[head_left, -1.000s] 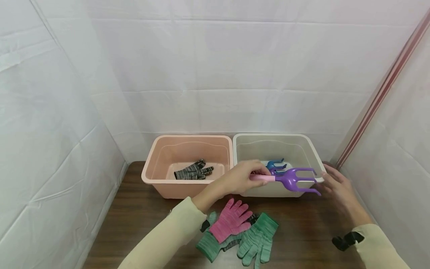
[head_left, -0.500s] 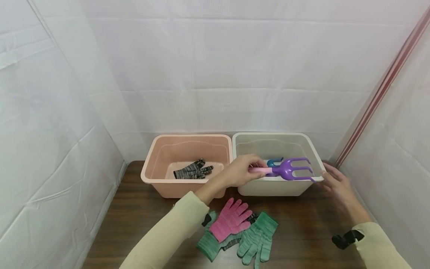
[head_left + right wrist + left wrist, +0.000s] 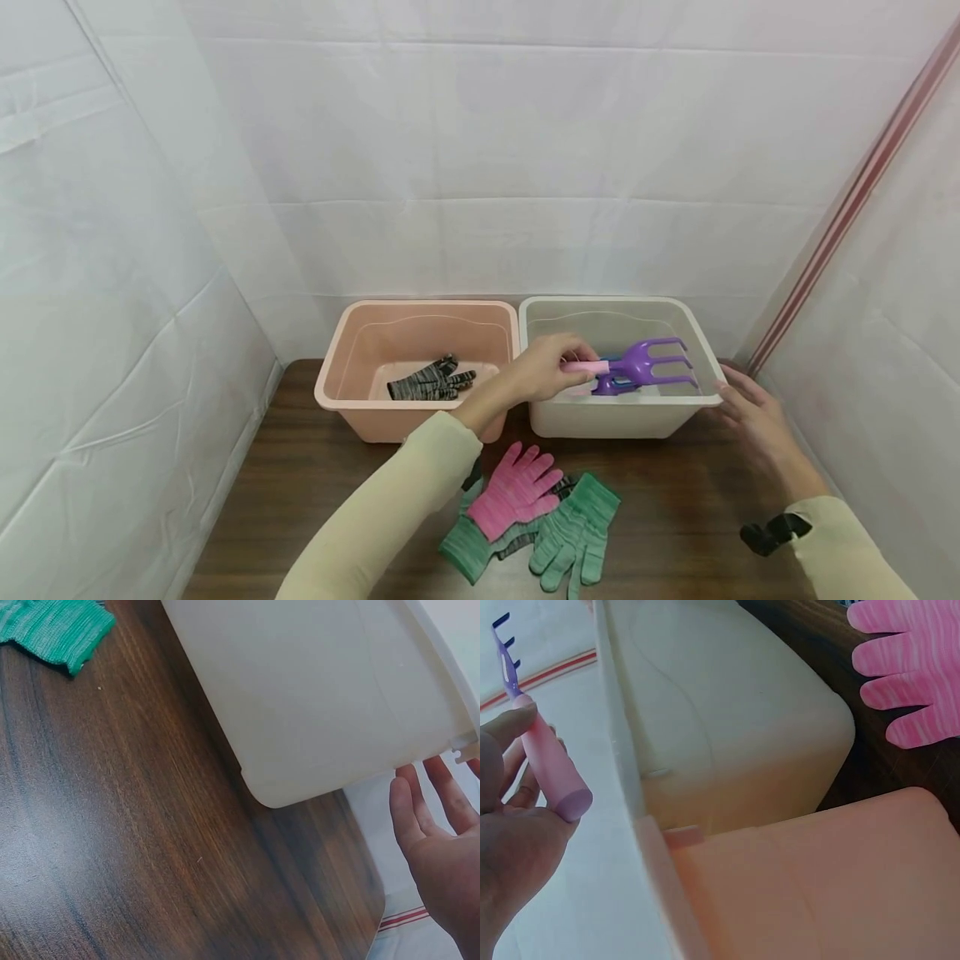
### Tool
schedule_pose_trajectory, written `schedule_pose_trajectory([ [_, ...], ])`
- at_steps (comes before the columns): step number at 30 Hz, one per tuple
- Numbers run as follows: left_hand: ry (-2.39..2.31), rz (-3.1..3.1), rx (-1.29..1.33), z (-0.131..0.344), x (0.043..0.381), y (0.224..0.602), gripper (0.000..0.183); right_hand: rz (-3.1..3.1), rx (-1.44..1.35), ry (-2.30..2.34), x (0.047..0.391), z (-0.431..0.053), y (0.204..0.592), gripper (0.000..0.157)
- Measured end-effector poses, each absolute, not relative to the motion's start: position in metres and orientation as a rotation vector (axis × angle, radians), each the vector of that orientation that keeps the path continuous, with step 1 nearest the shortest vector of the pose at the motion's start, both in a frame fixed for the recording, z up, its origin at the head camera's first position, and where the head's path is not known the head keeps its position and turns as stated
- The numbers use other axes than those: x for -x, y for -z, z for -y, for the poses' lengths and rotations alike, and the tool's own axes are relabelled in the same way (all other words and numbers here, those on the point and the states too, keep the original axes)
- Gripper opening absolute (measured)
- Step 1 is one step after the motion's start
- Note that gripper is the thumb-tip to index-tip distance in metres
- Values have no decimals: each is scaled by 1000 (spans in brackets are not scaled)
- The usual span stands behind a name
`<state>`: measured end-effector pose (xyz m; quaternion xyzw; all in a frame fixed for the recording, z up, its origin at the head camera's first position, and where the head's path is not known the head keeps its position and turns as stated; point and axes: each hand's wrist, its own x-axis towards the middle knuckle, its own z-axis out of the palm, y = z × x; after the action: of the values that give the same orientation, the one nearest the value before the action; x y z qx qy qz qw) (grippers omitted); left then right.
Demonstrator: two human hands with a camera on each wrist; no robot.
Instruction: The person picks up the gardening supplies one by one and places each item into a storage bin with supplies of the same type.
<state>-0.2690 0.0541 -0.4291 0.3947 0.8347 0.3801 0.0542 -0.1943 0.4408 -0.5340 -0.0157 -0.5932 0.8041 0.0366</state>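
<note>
A garden hand fork with purple tines (image 3: 651, 363) and a pink handle (image 3: 555, 769) is in my left hand (image 3: 551, 367). The fingers and thumb grip the handle, and the tines point right, over the white bin (image 3: 600, 421). Inside that bin lie a blue tool and another purple tool, mostly hidden beneath the held fork. At the bin's front right corner, my right hand (image 3: 757, 421) touches the side just under the rim, fingers fairly straight (image 3: 450, 855). The bin's floor is mostly covered from sight by the front wall and left hand.
A peach bin (image 3: 420, 421) stands left of the white one, with a black and grey striped glove (image 3: 431, 381) in it. In front, on the wooden table (image 3: 675, 525), lie a pink glove (image 3: 513, 492), a green glove (image 3: 577, 533) and other gloves beneath. White cloth walls surround the table.
My left hand has carried the fork up and back in the head view, from over the white bin's front rim to above its opening. The right hand has stayed at the corner.
</note>
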Motion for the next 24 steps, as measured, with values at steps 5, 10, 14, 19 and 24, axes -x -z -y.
schedule_pose_trajectory([
  [5, -1177, -2533, -1147, -59, 273, 435, 22, 1781, 30, -2500, 194, -442, 535, 41],
  [10, -1217, -2533, -1094, -65, 277, 441, 22, 1768, 57, -2513, 195, -444, 536, 42],
  [14, -1274, -2507, -1065, -71, 280, 446, 23, 1778, 90, -2508, 195, -444, 537, 42],
  [19, -1350, -2488, -1002, -78, 283, 451, 21, 1779, 92, -2509, 195, -443, 536, 42],
  [24, -1365, -2485, -969, -83, 284, 458, 20, 1767, 75, -2522, 195, -442, 535, 41],
])
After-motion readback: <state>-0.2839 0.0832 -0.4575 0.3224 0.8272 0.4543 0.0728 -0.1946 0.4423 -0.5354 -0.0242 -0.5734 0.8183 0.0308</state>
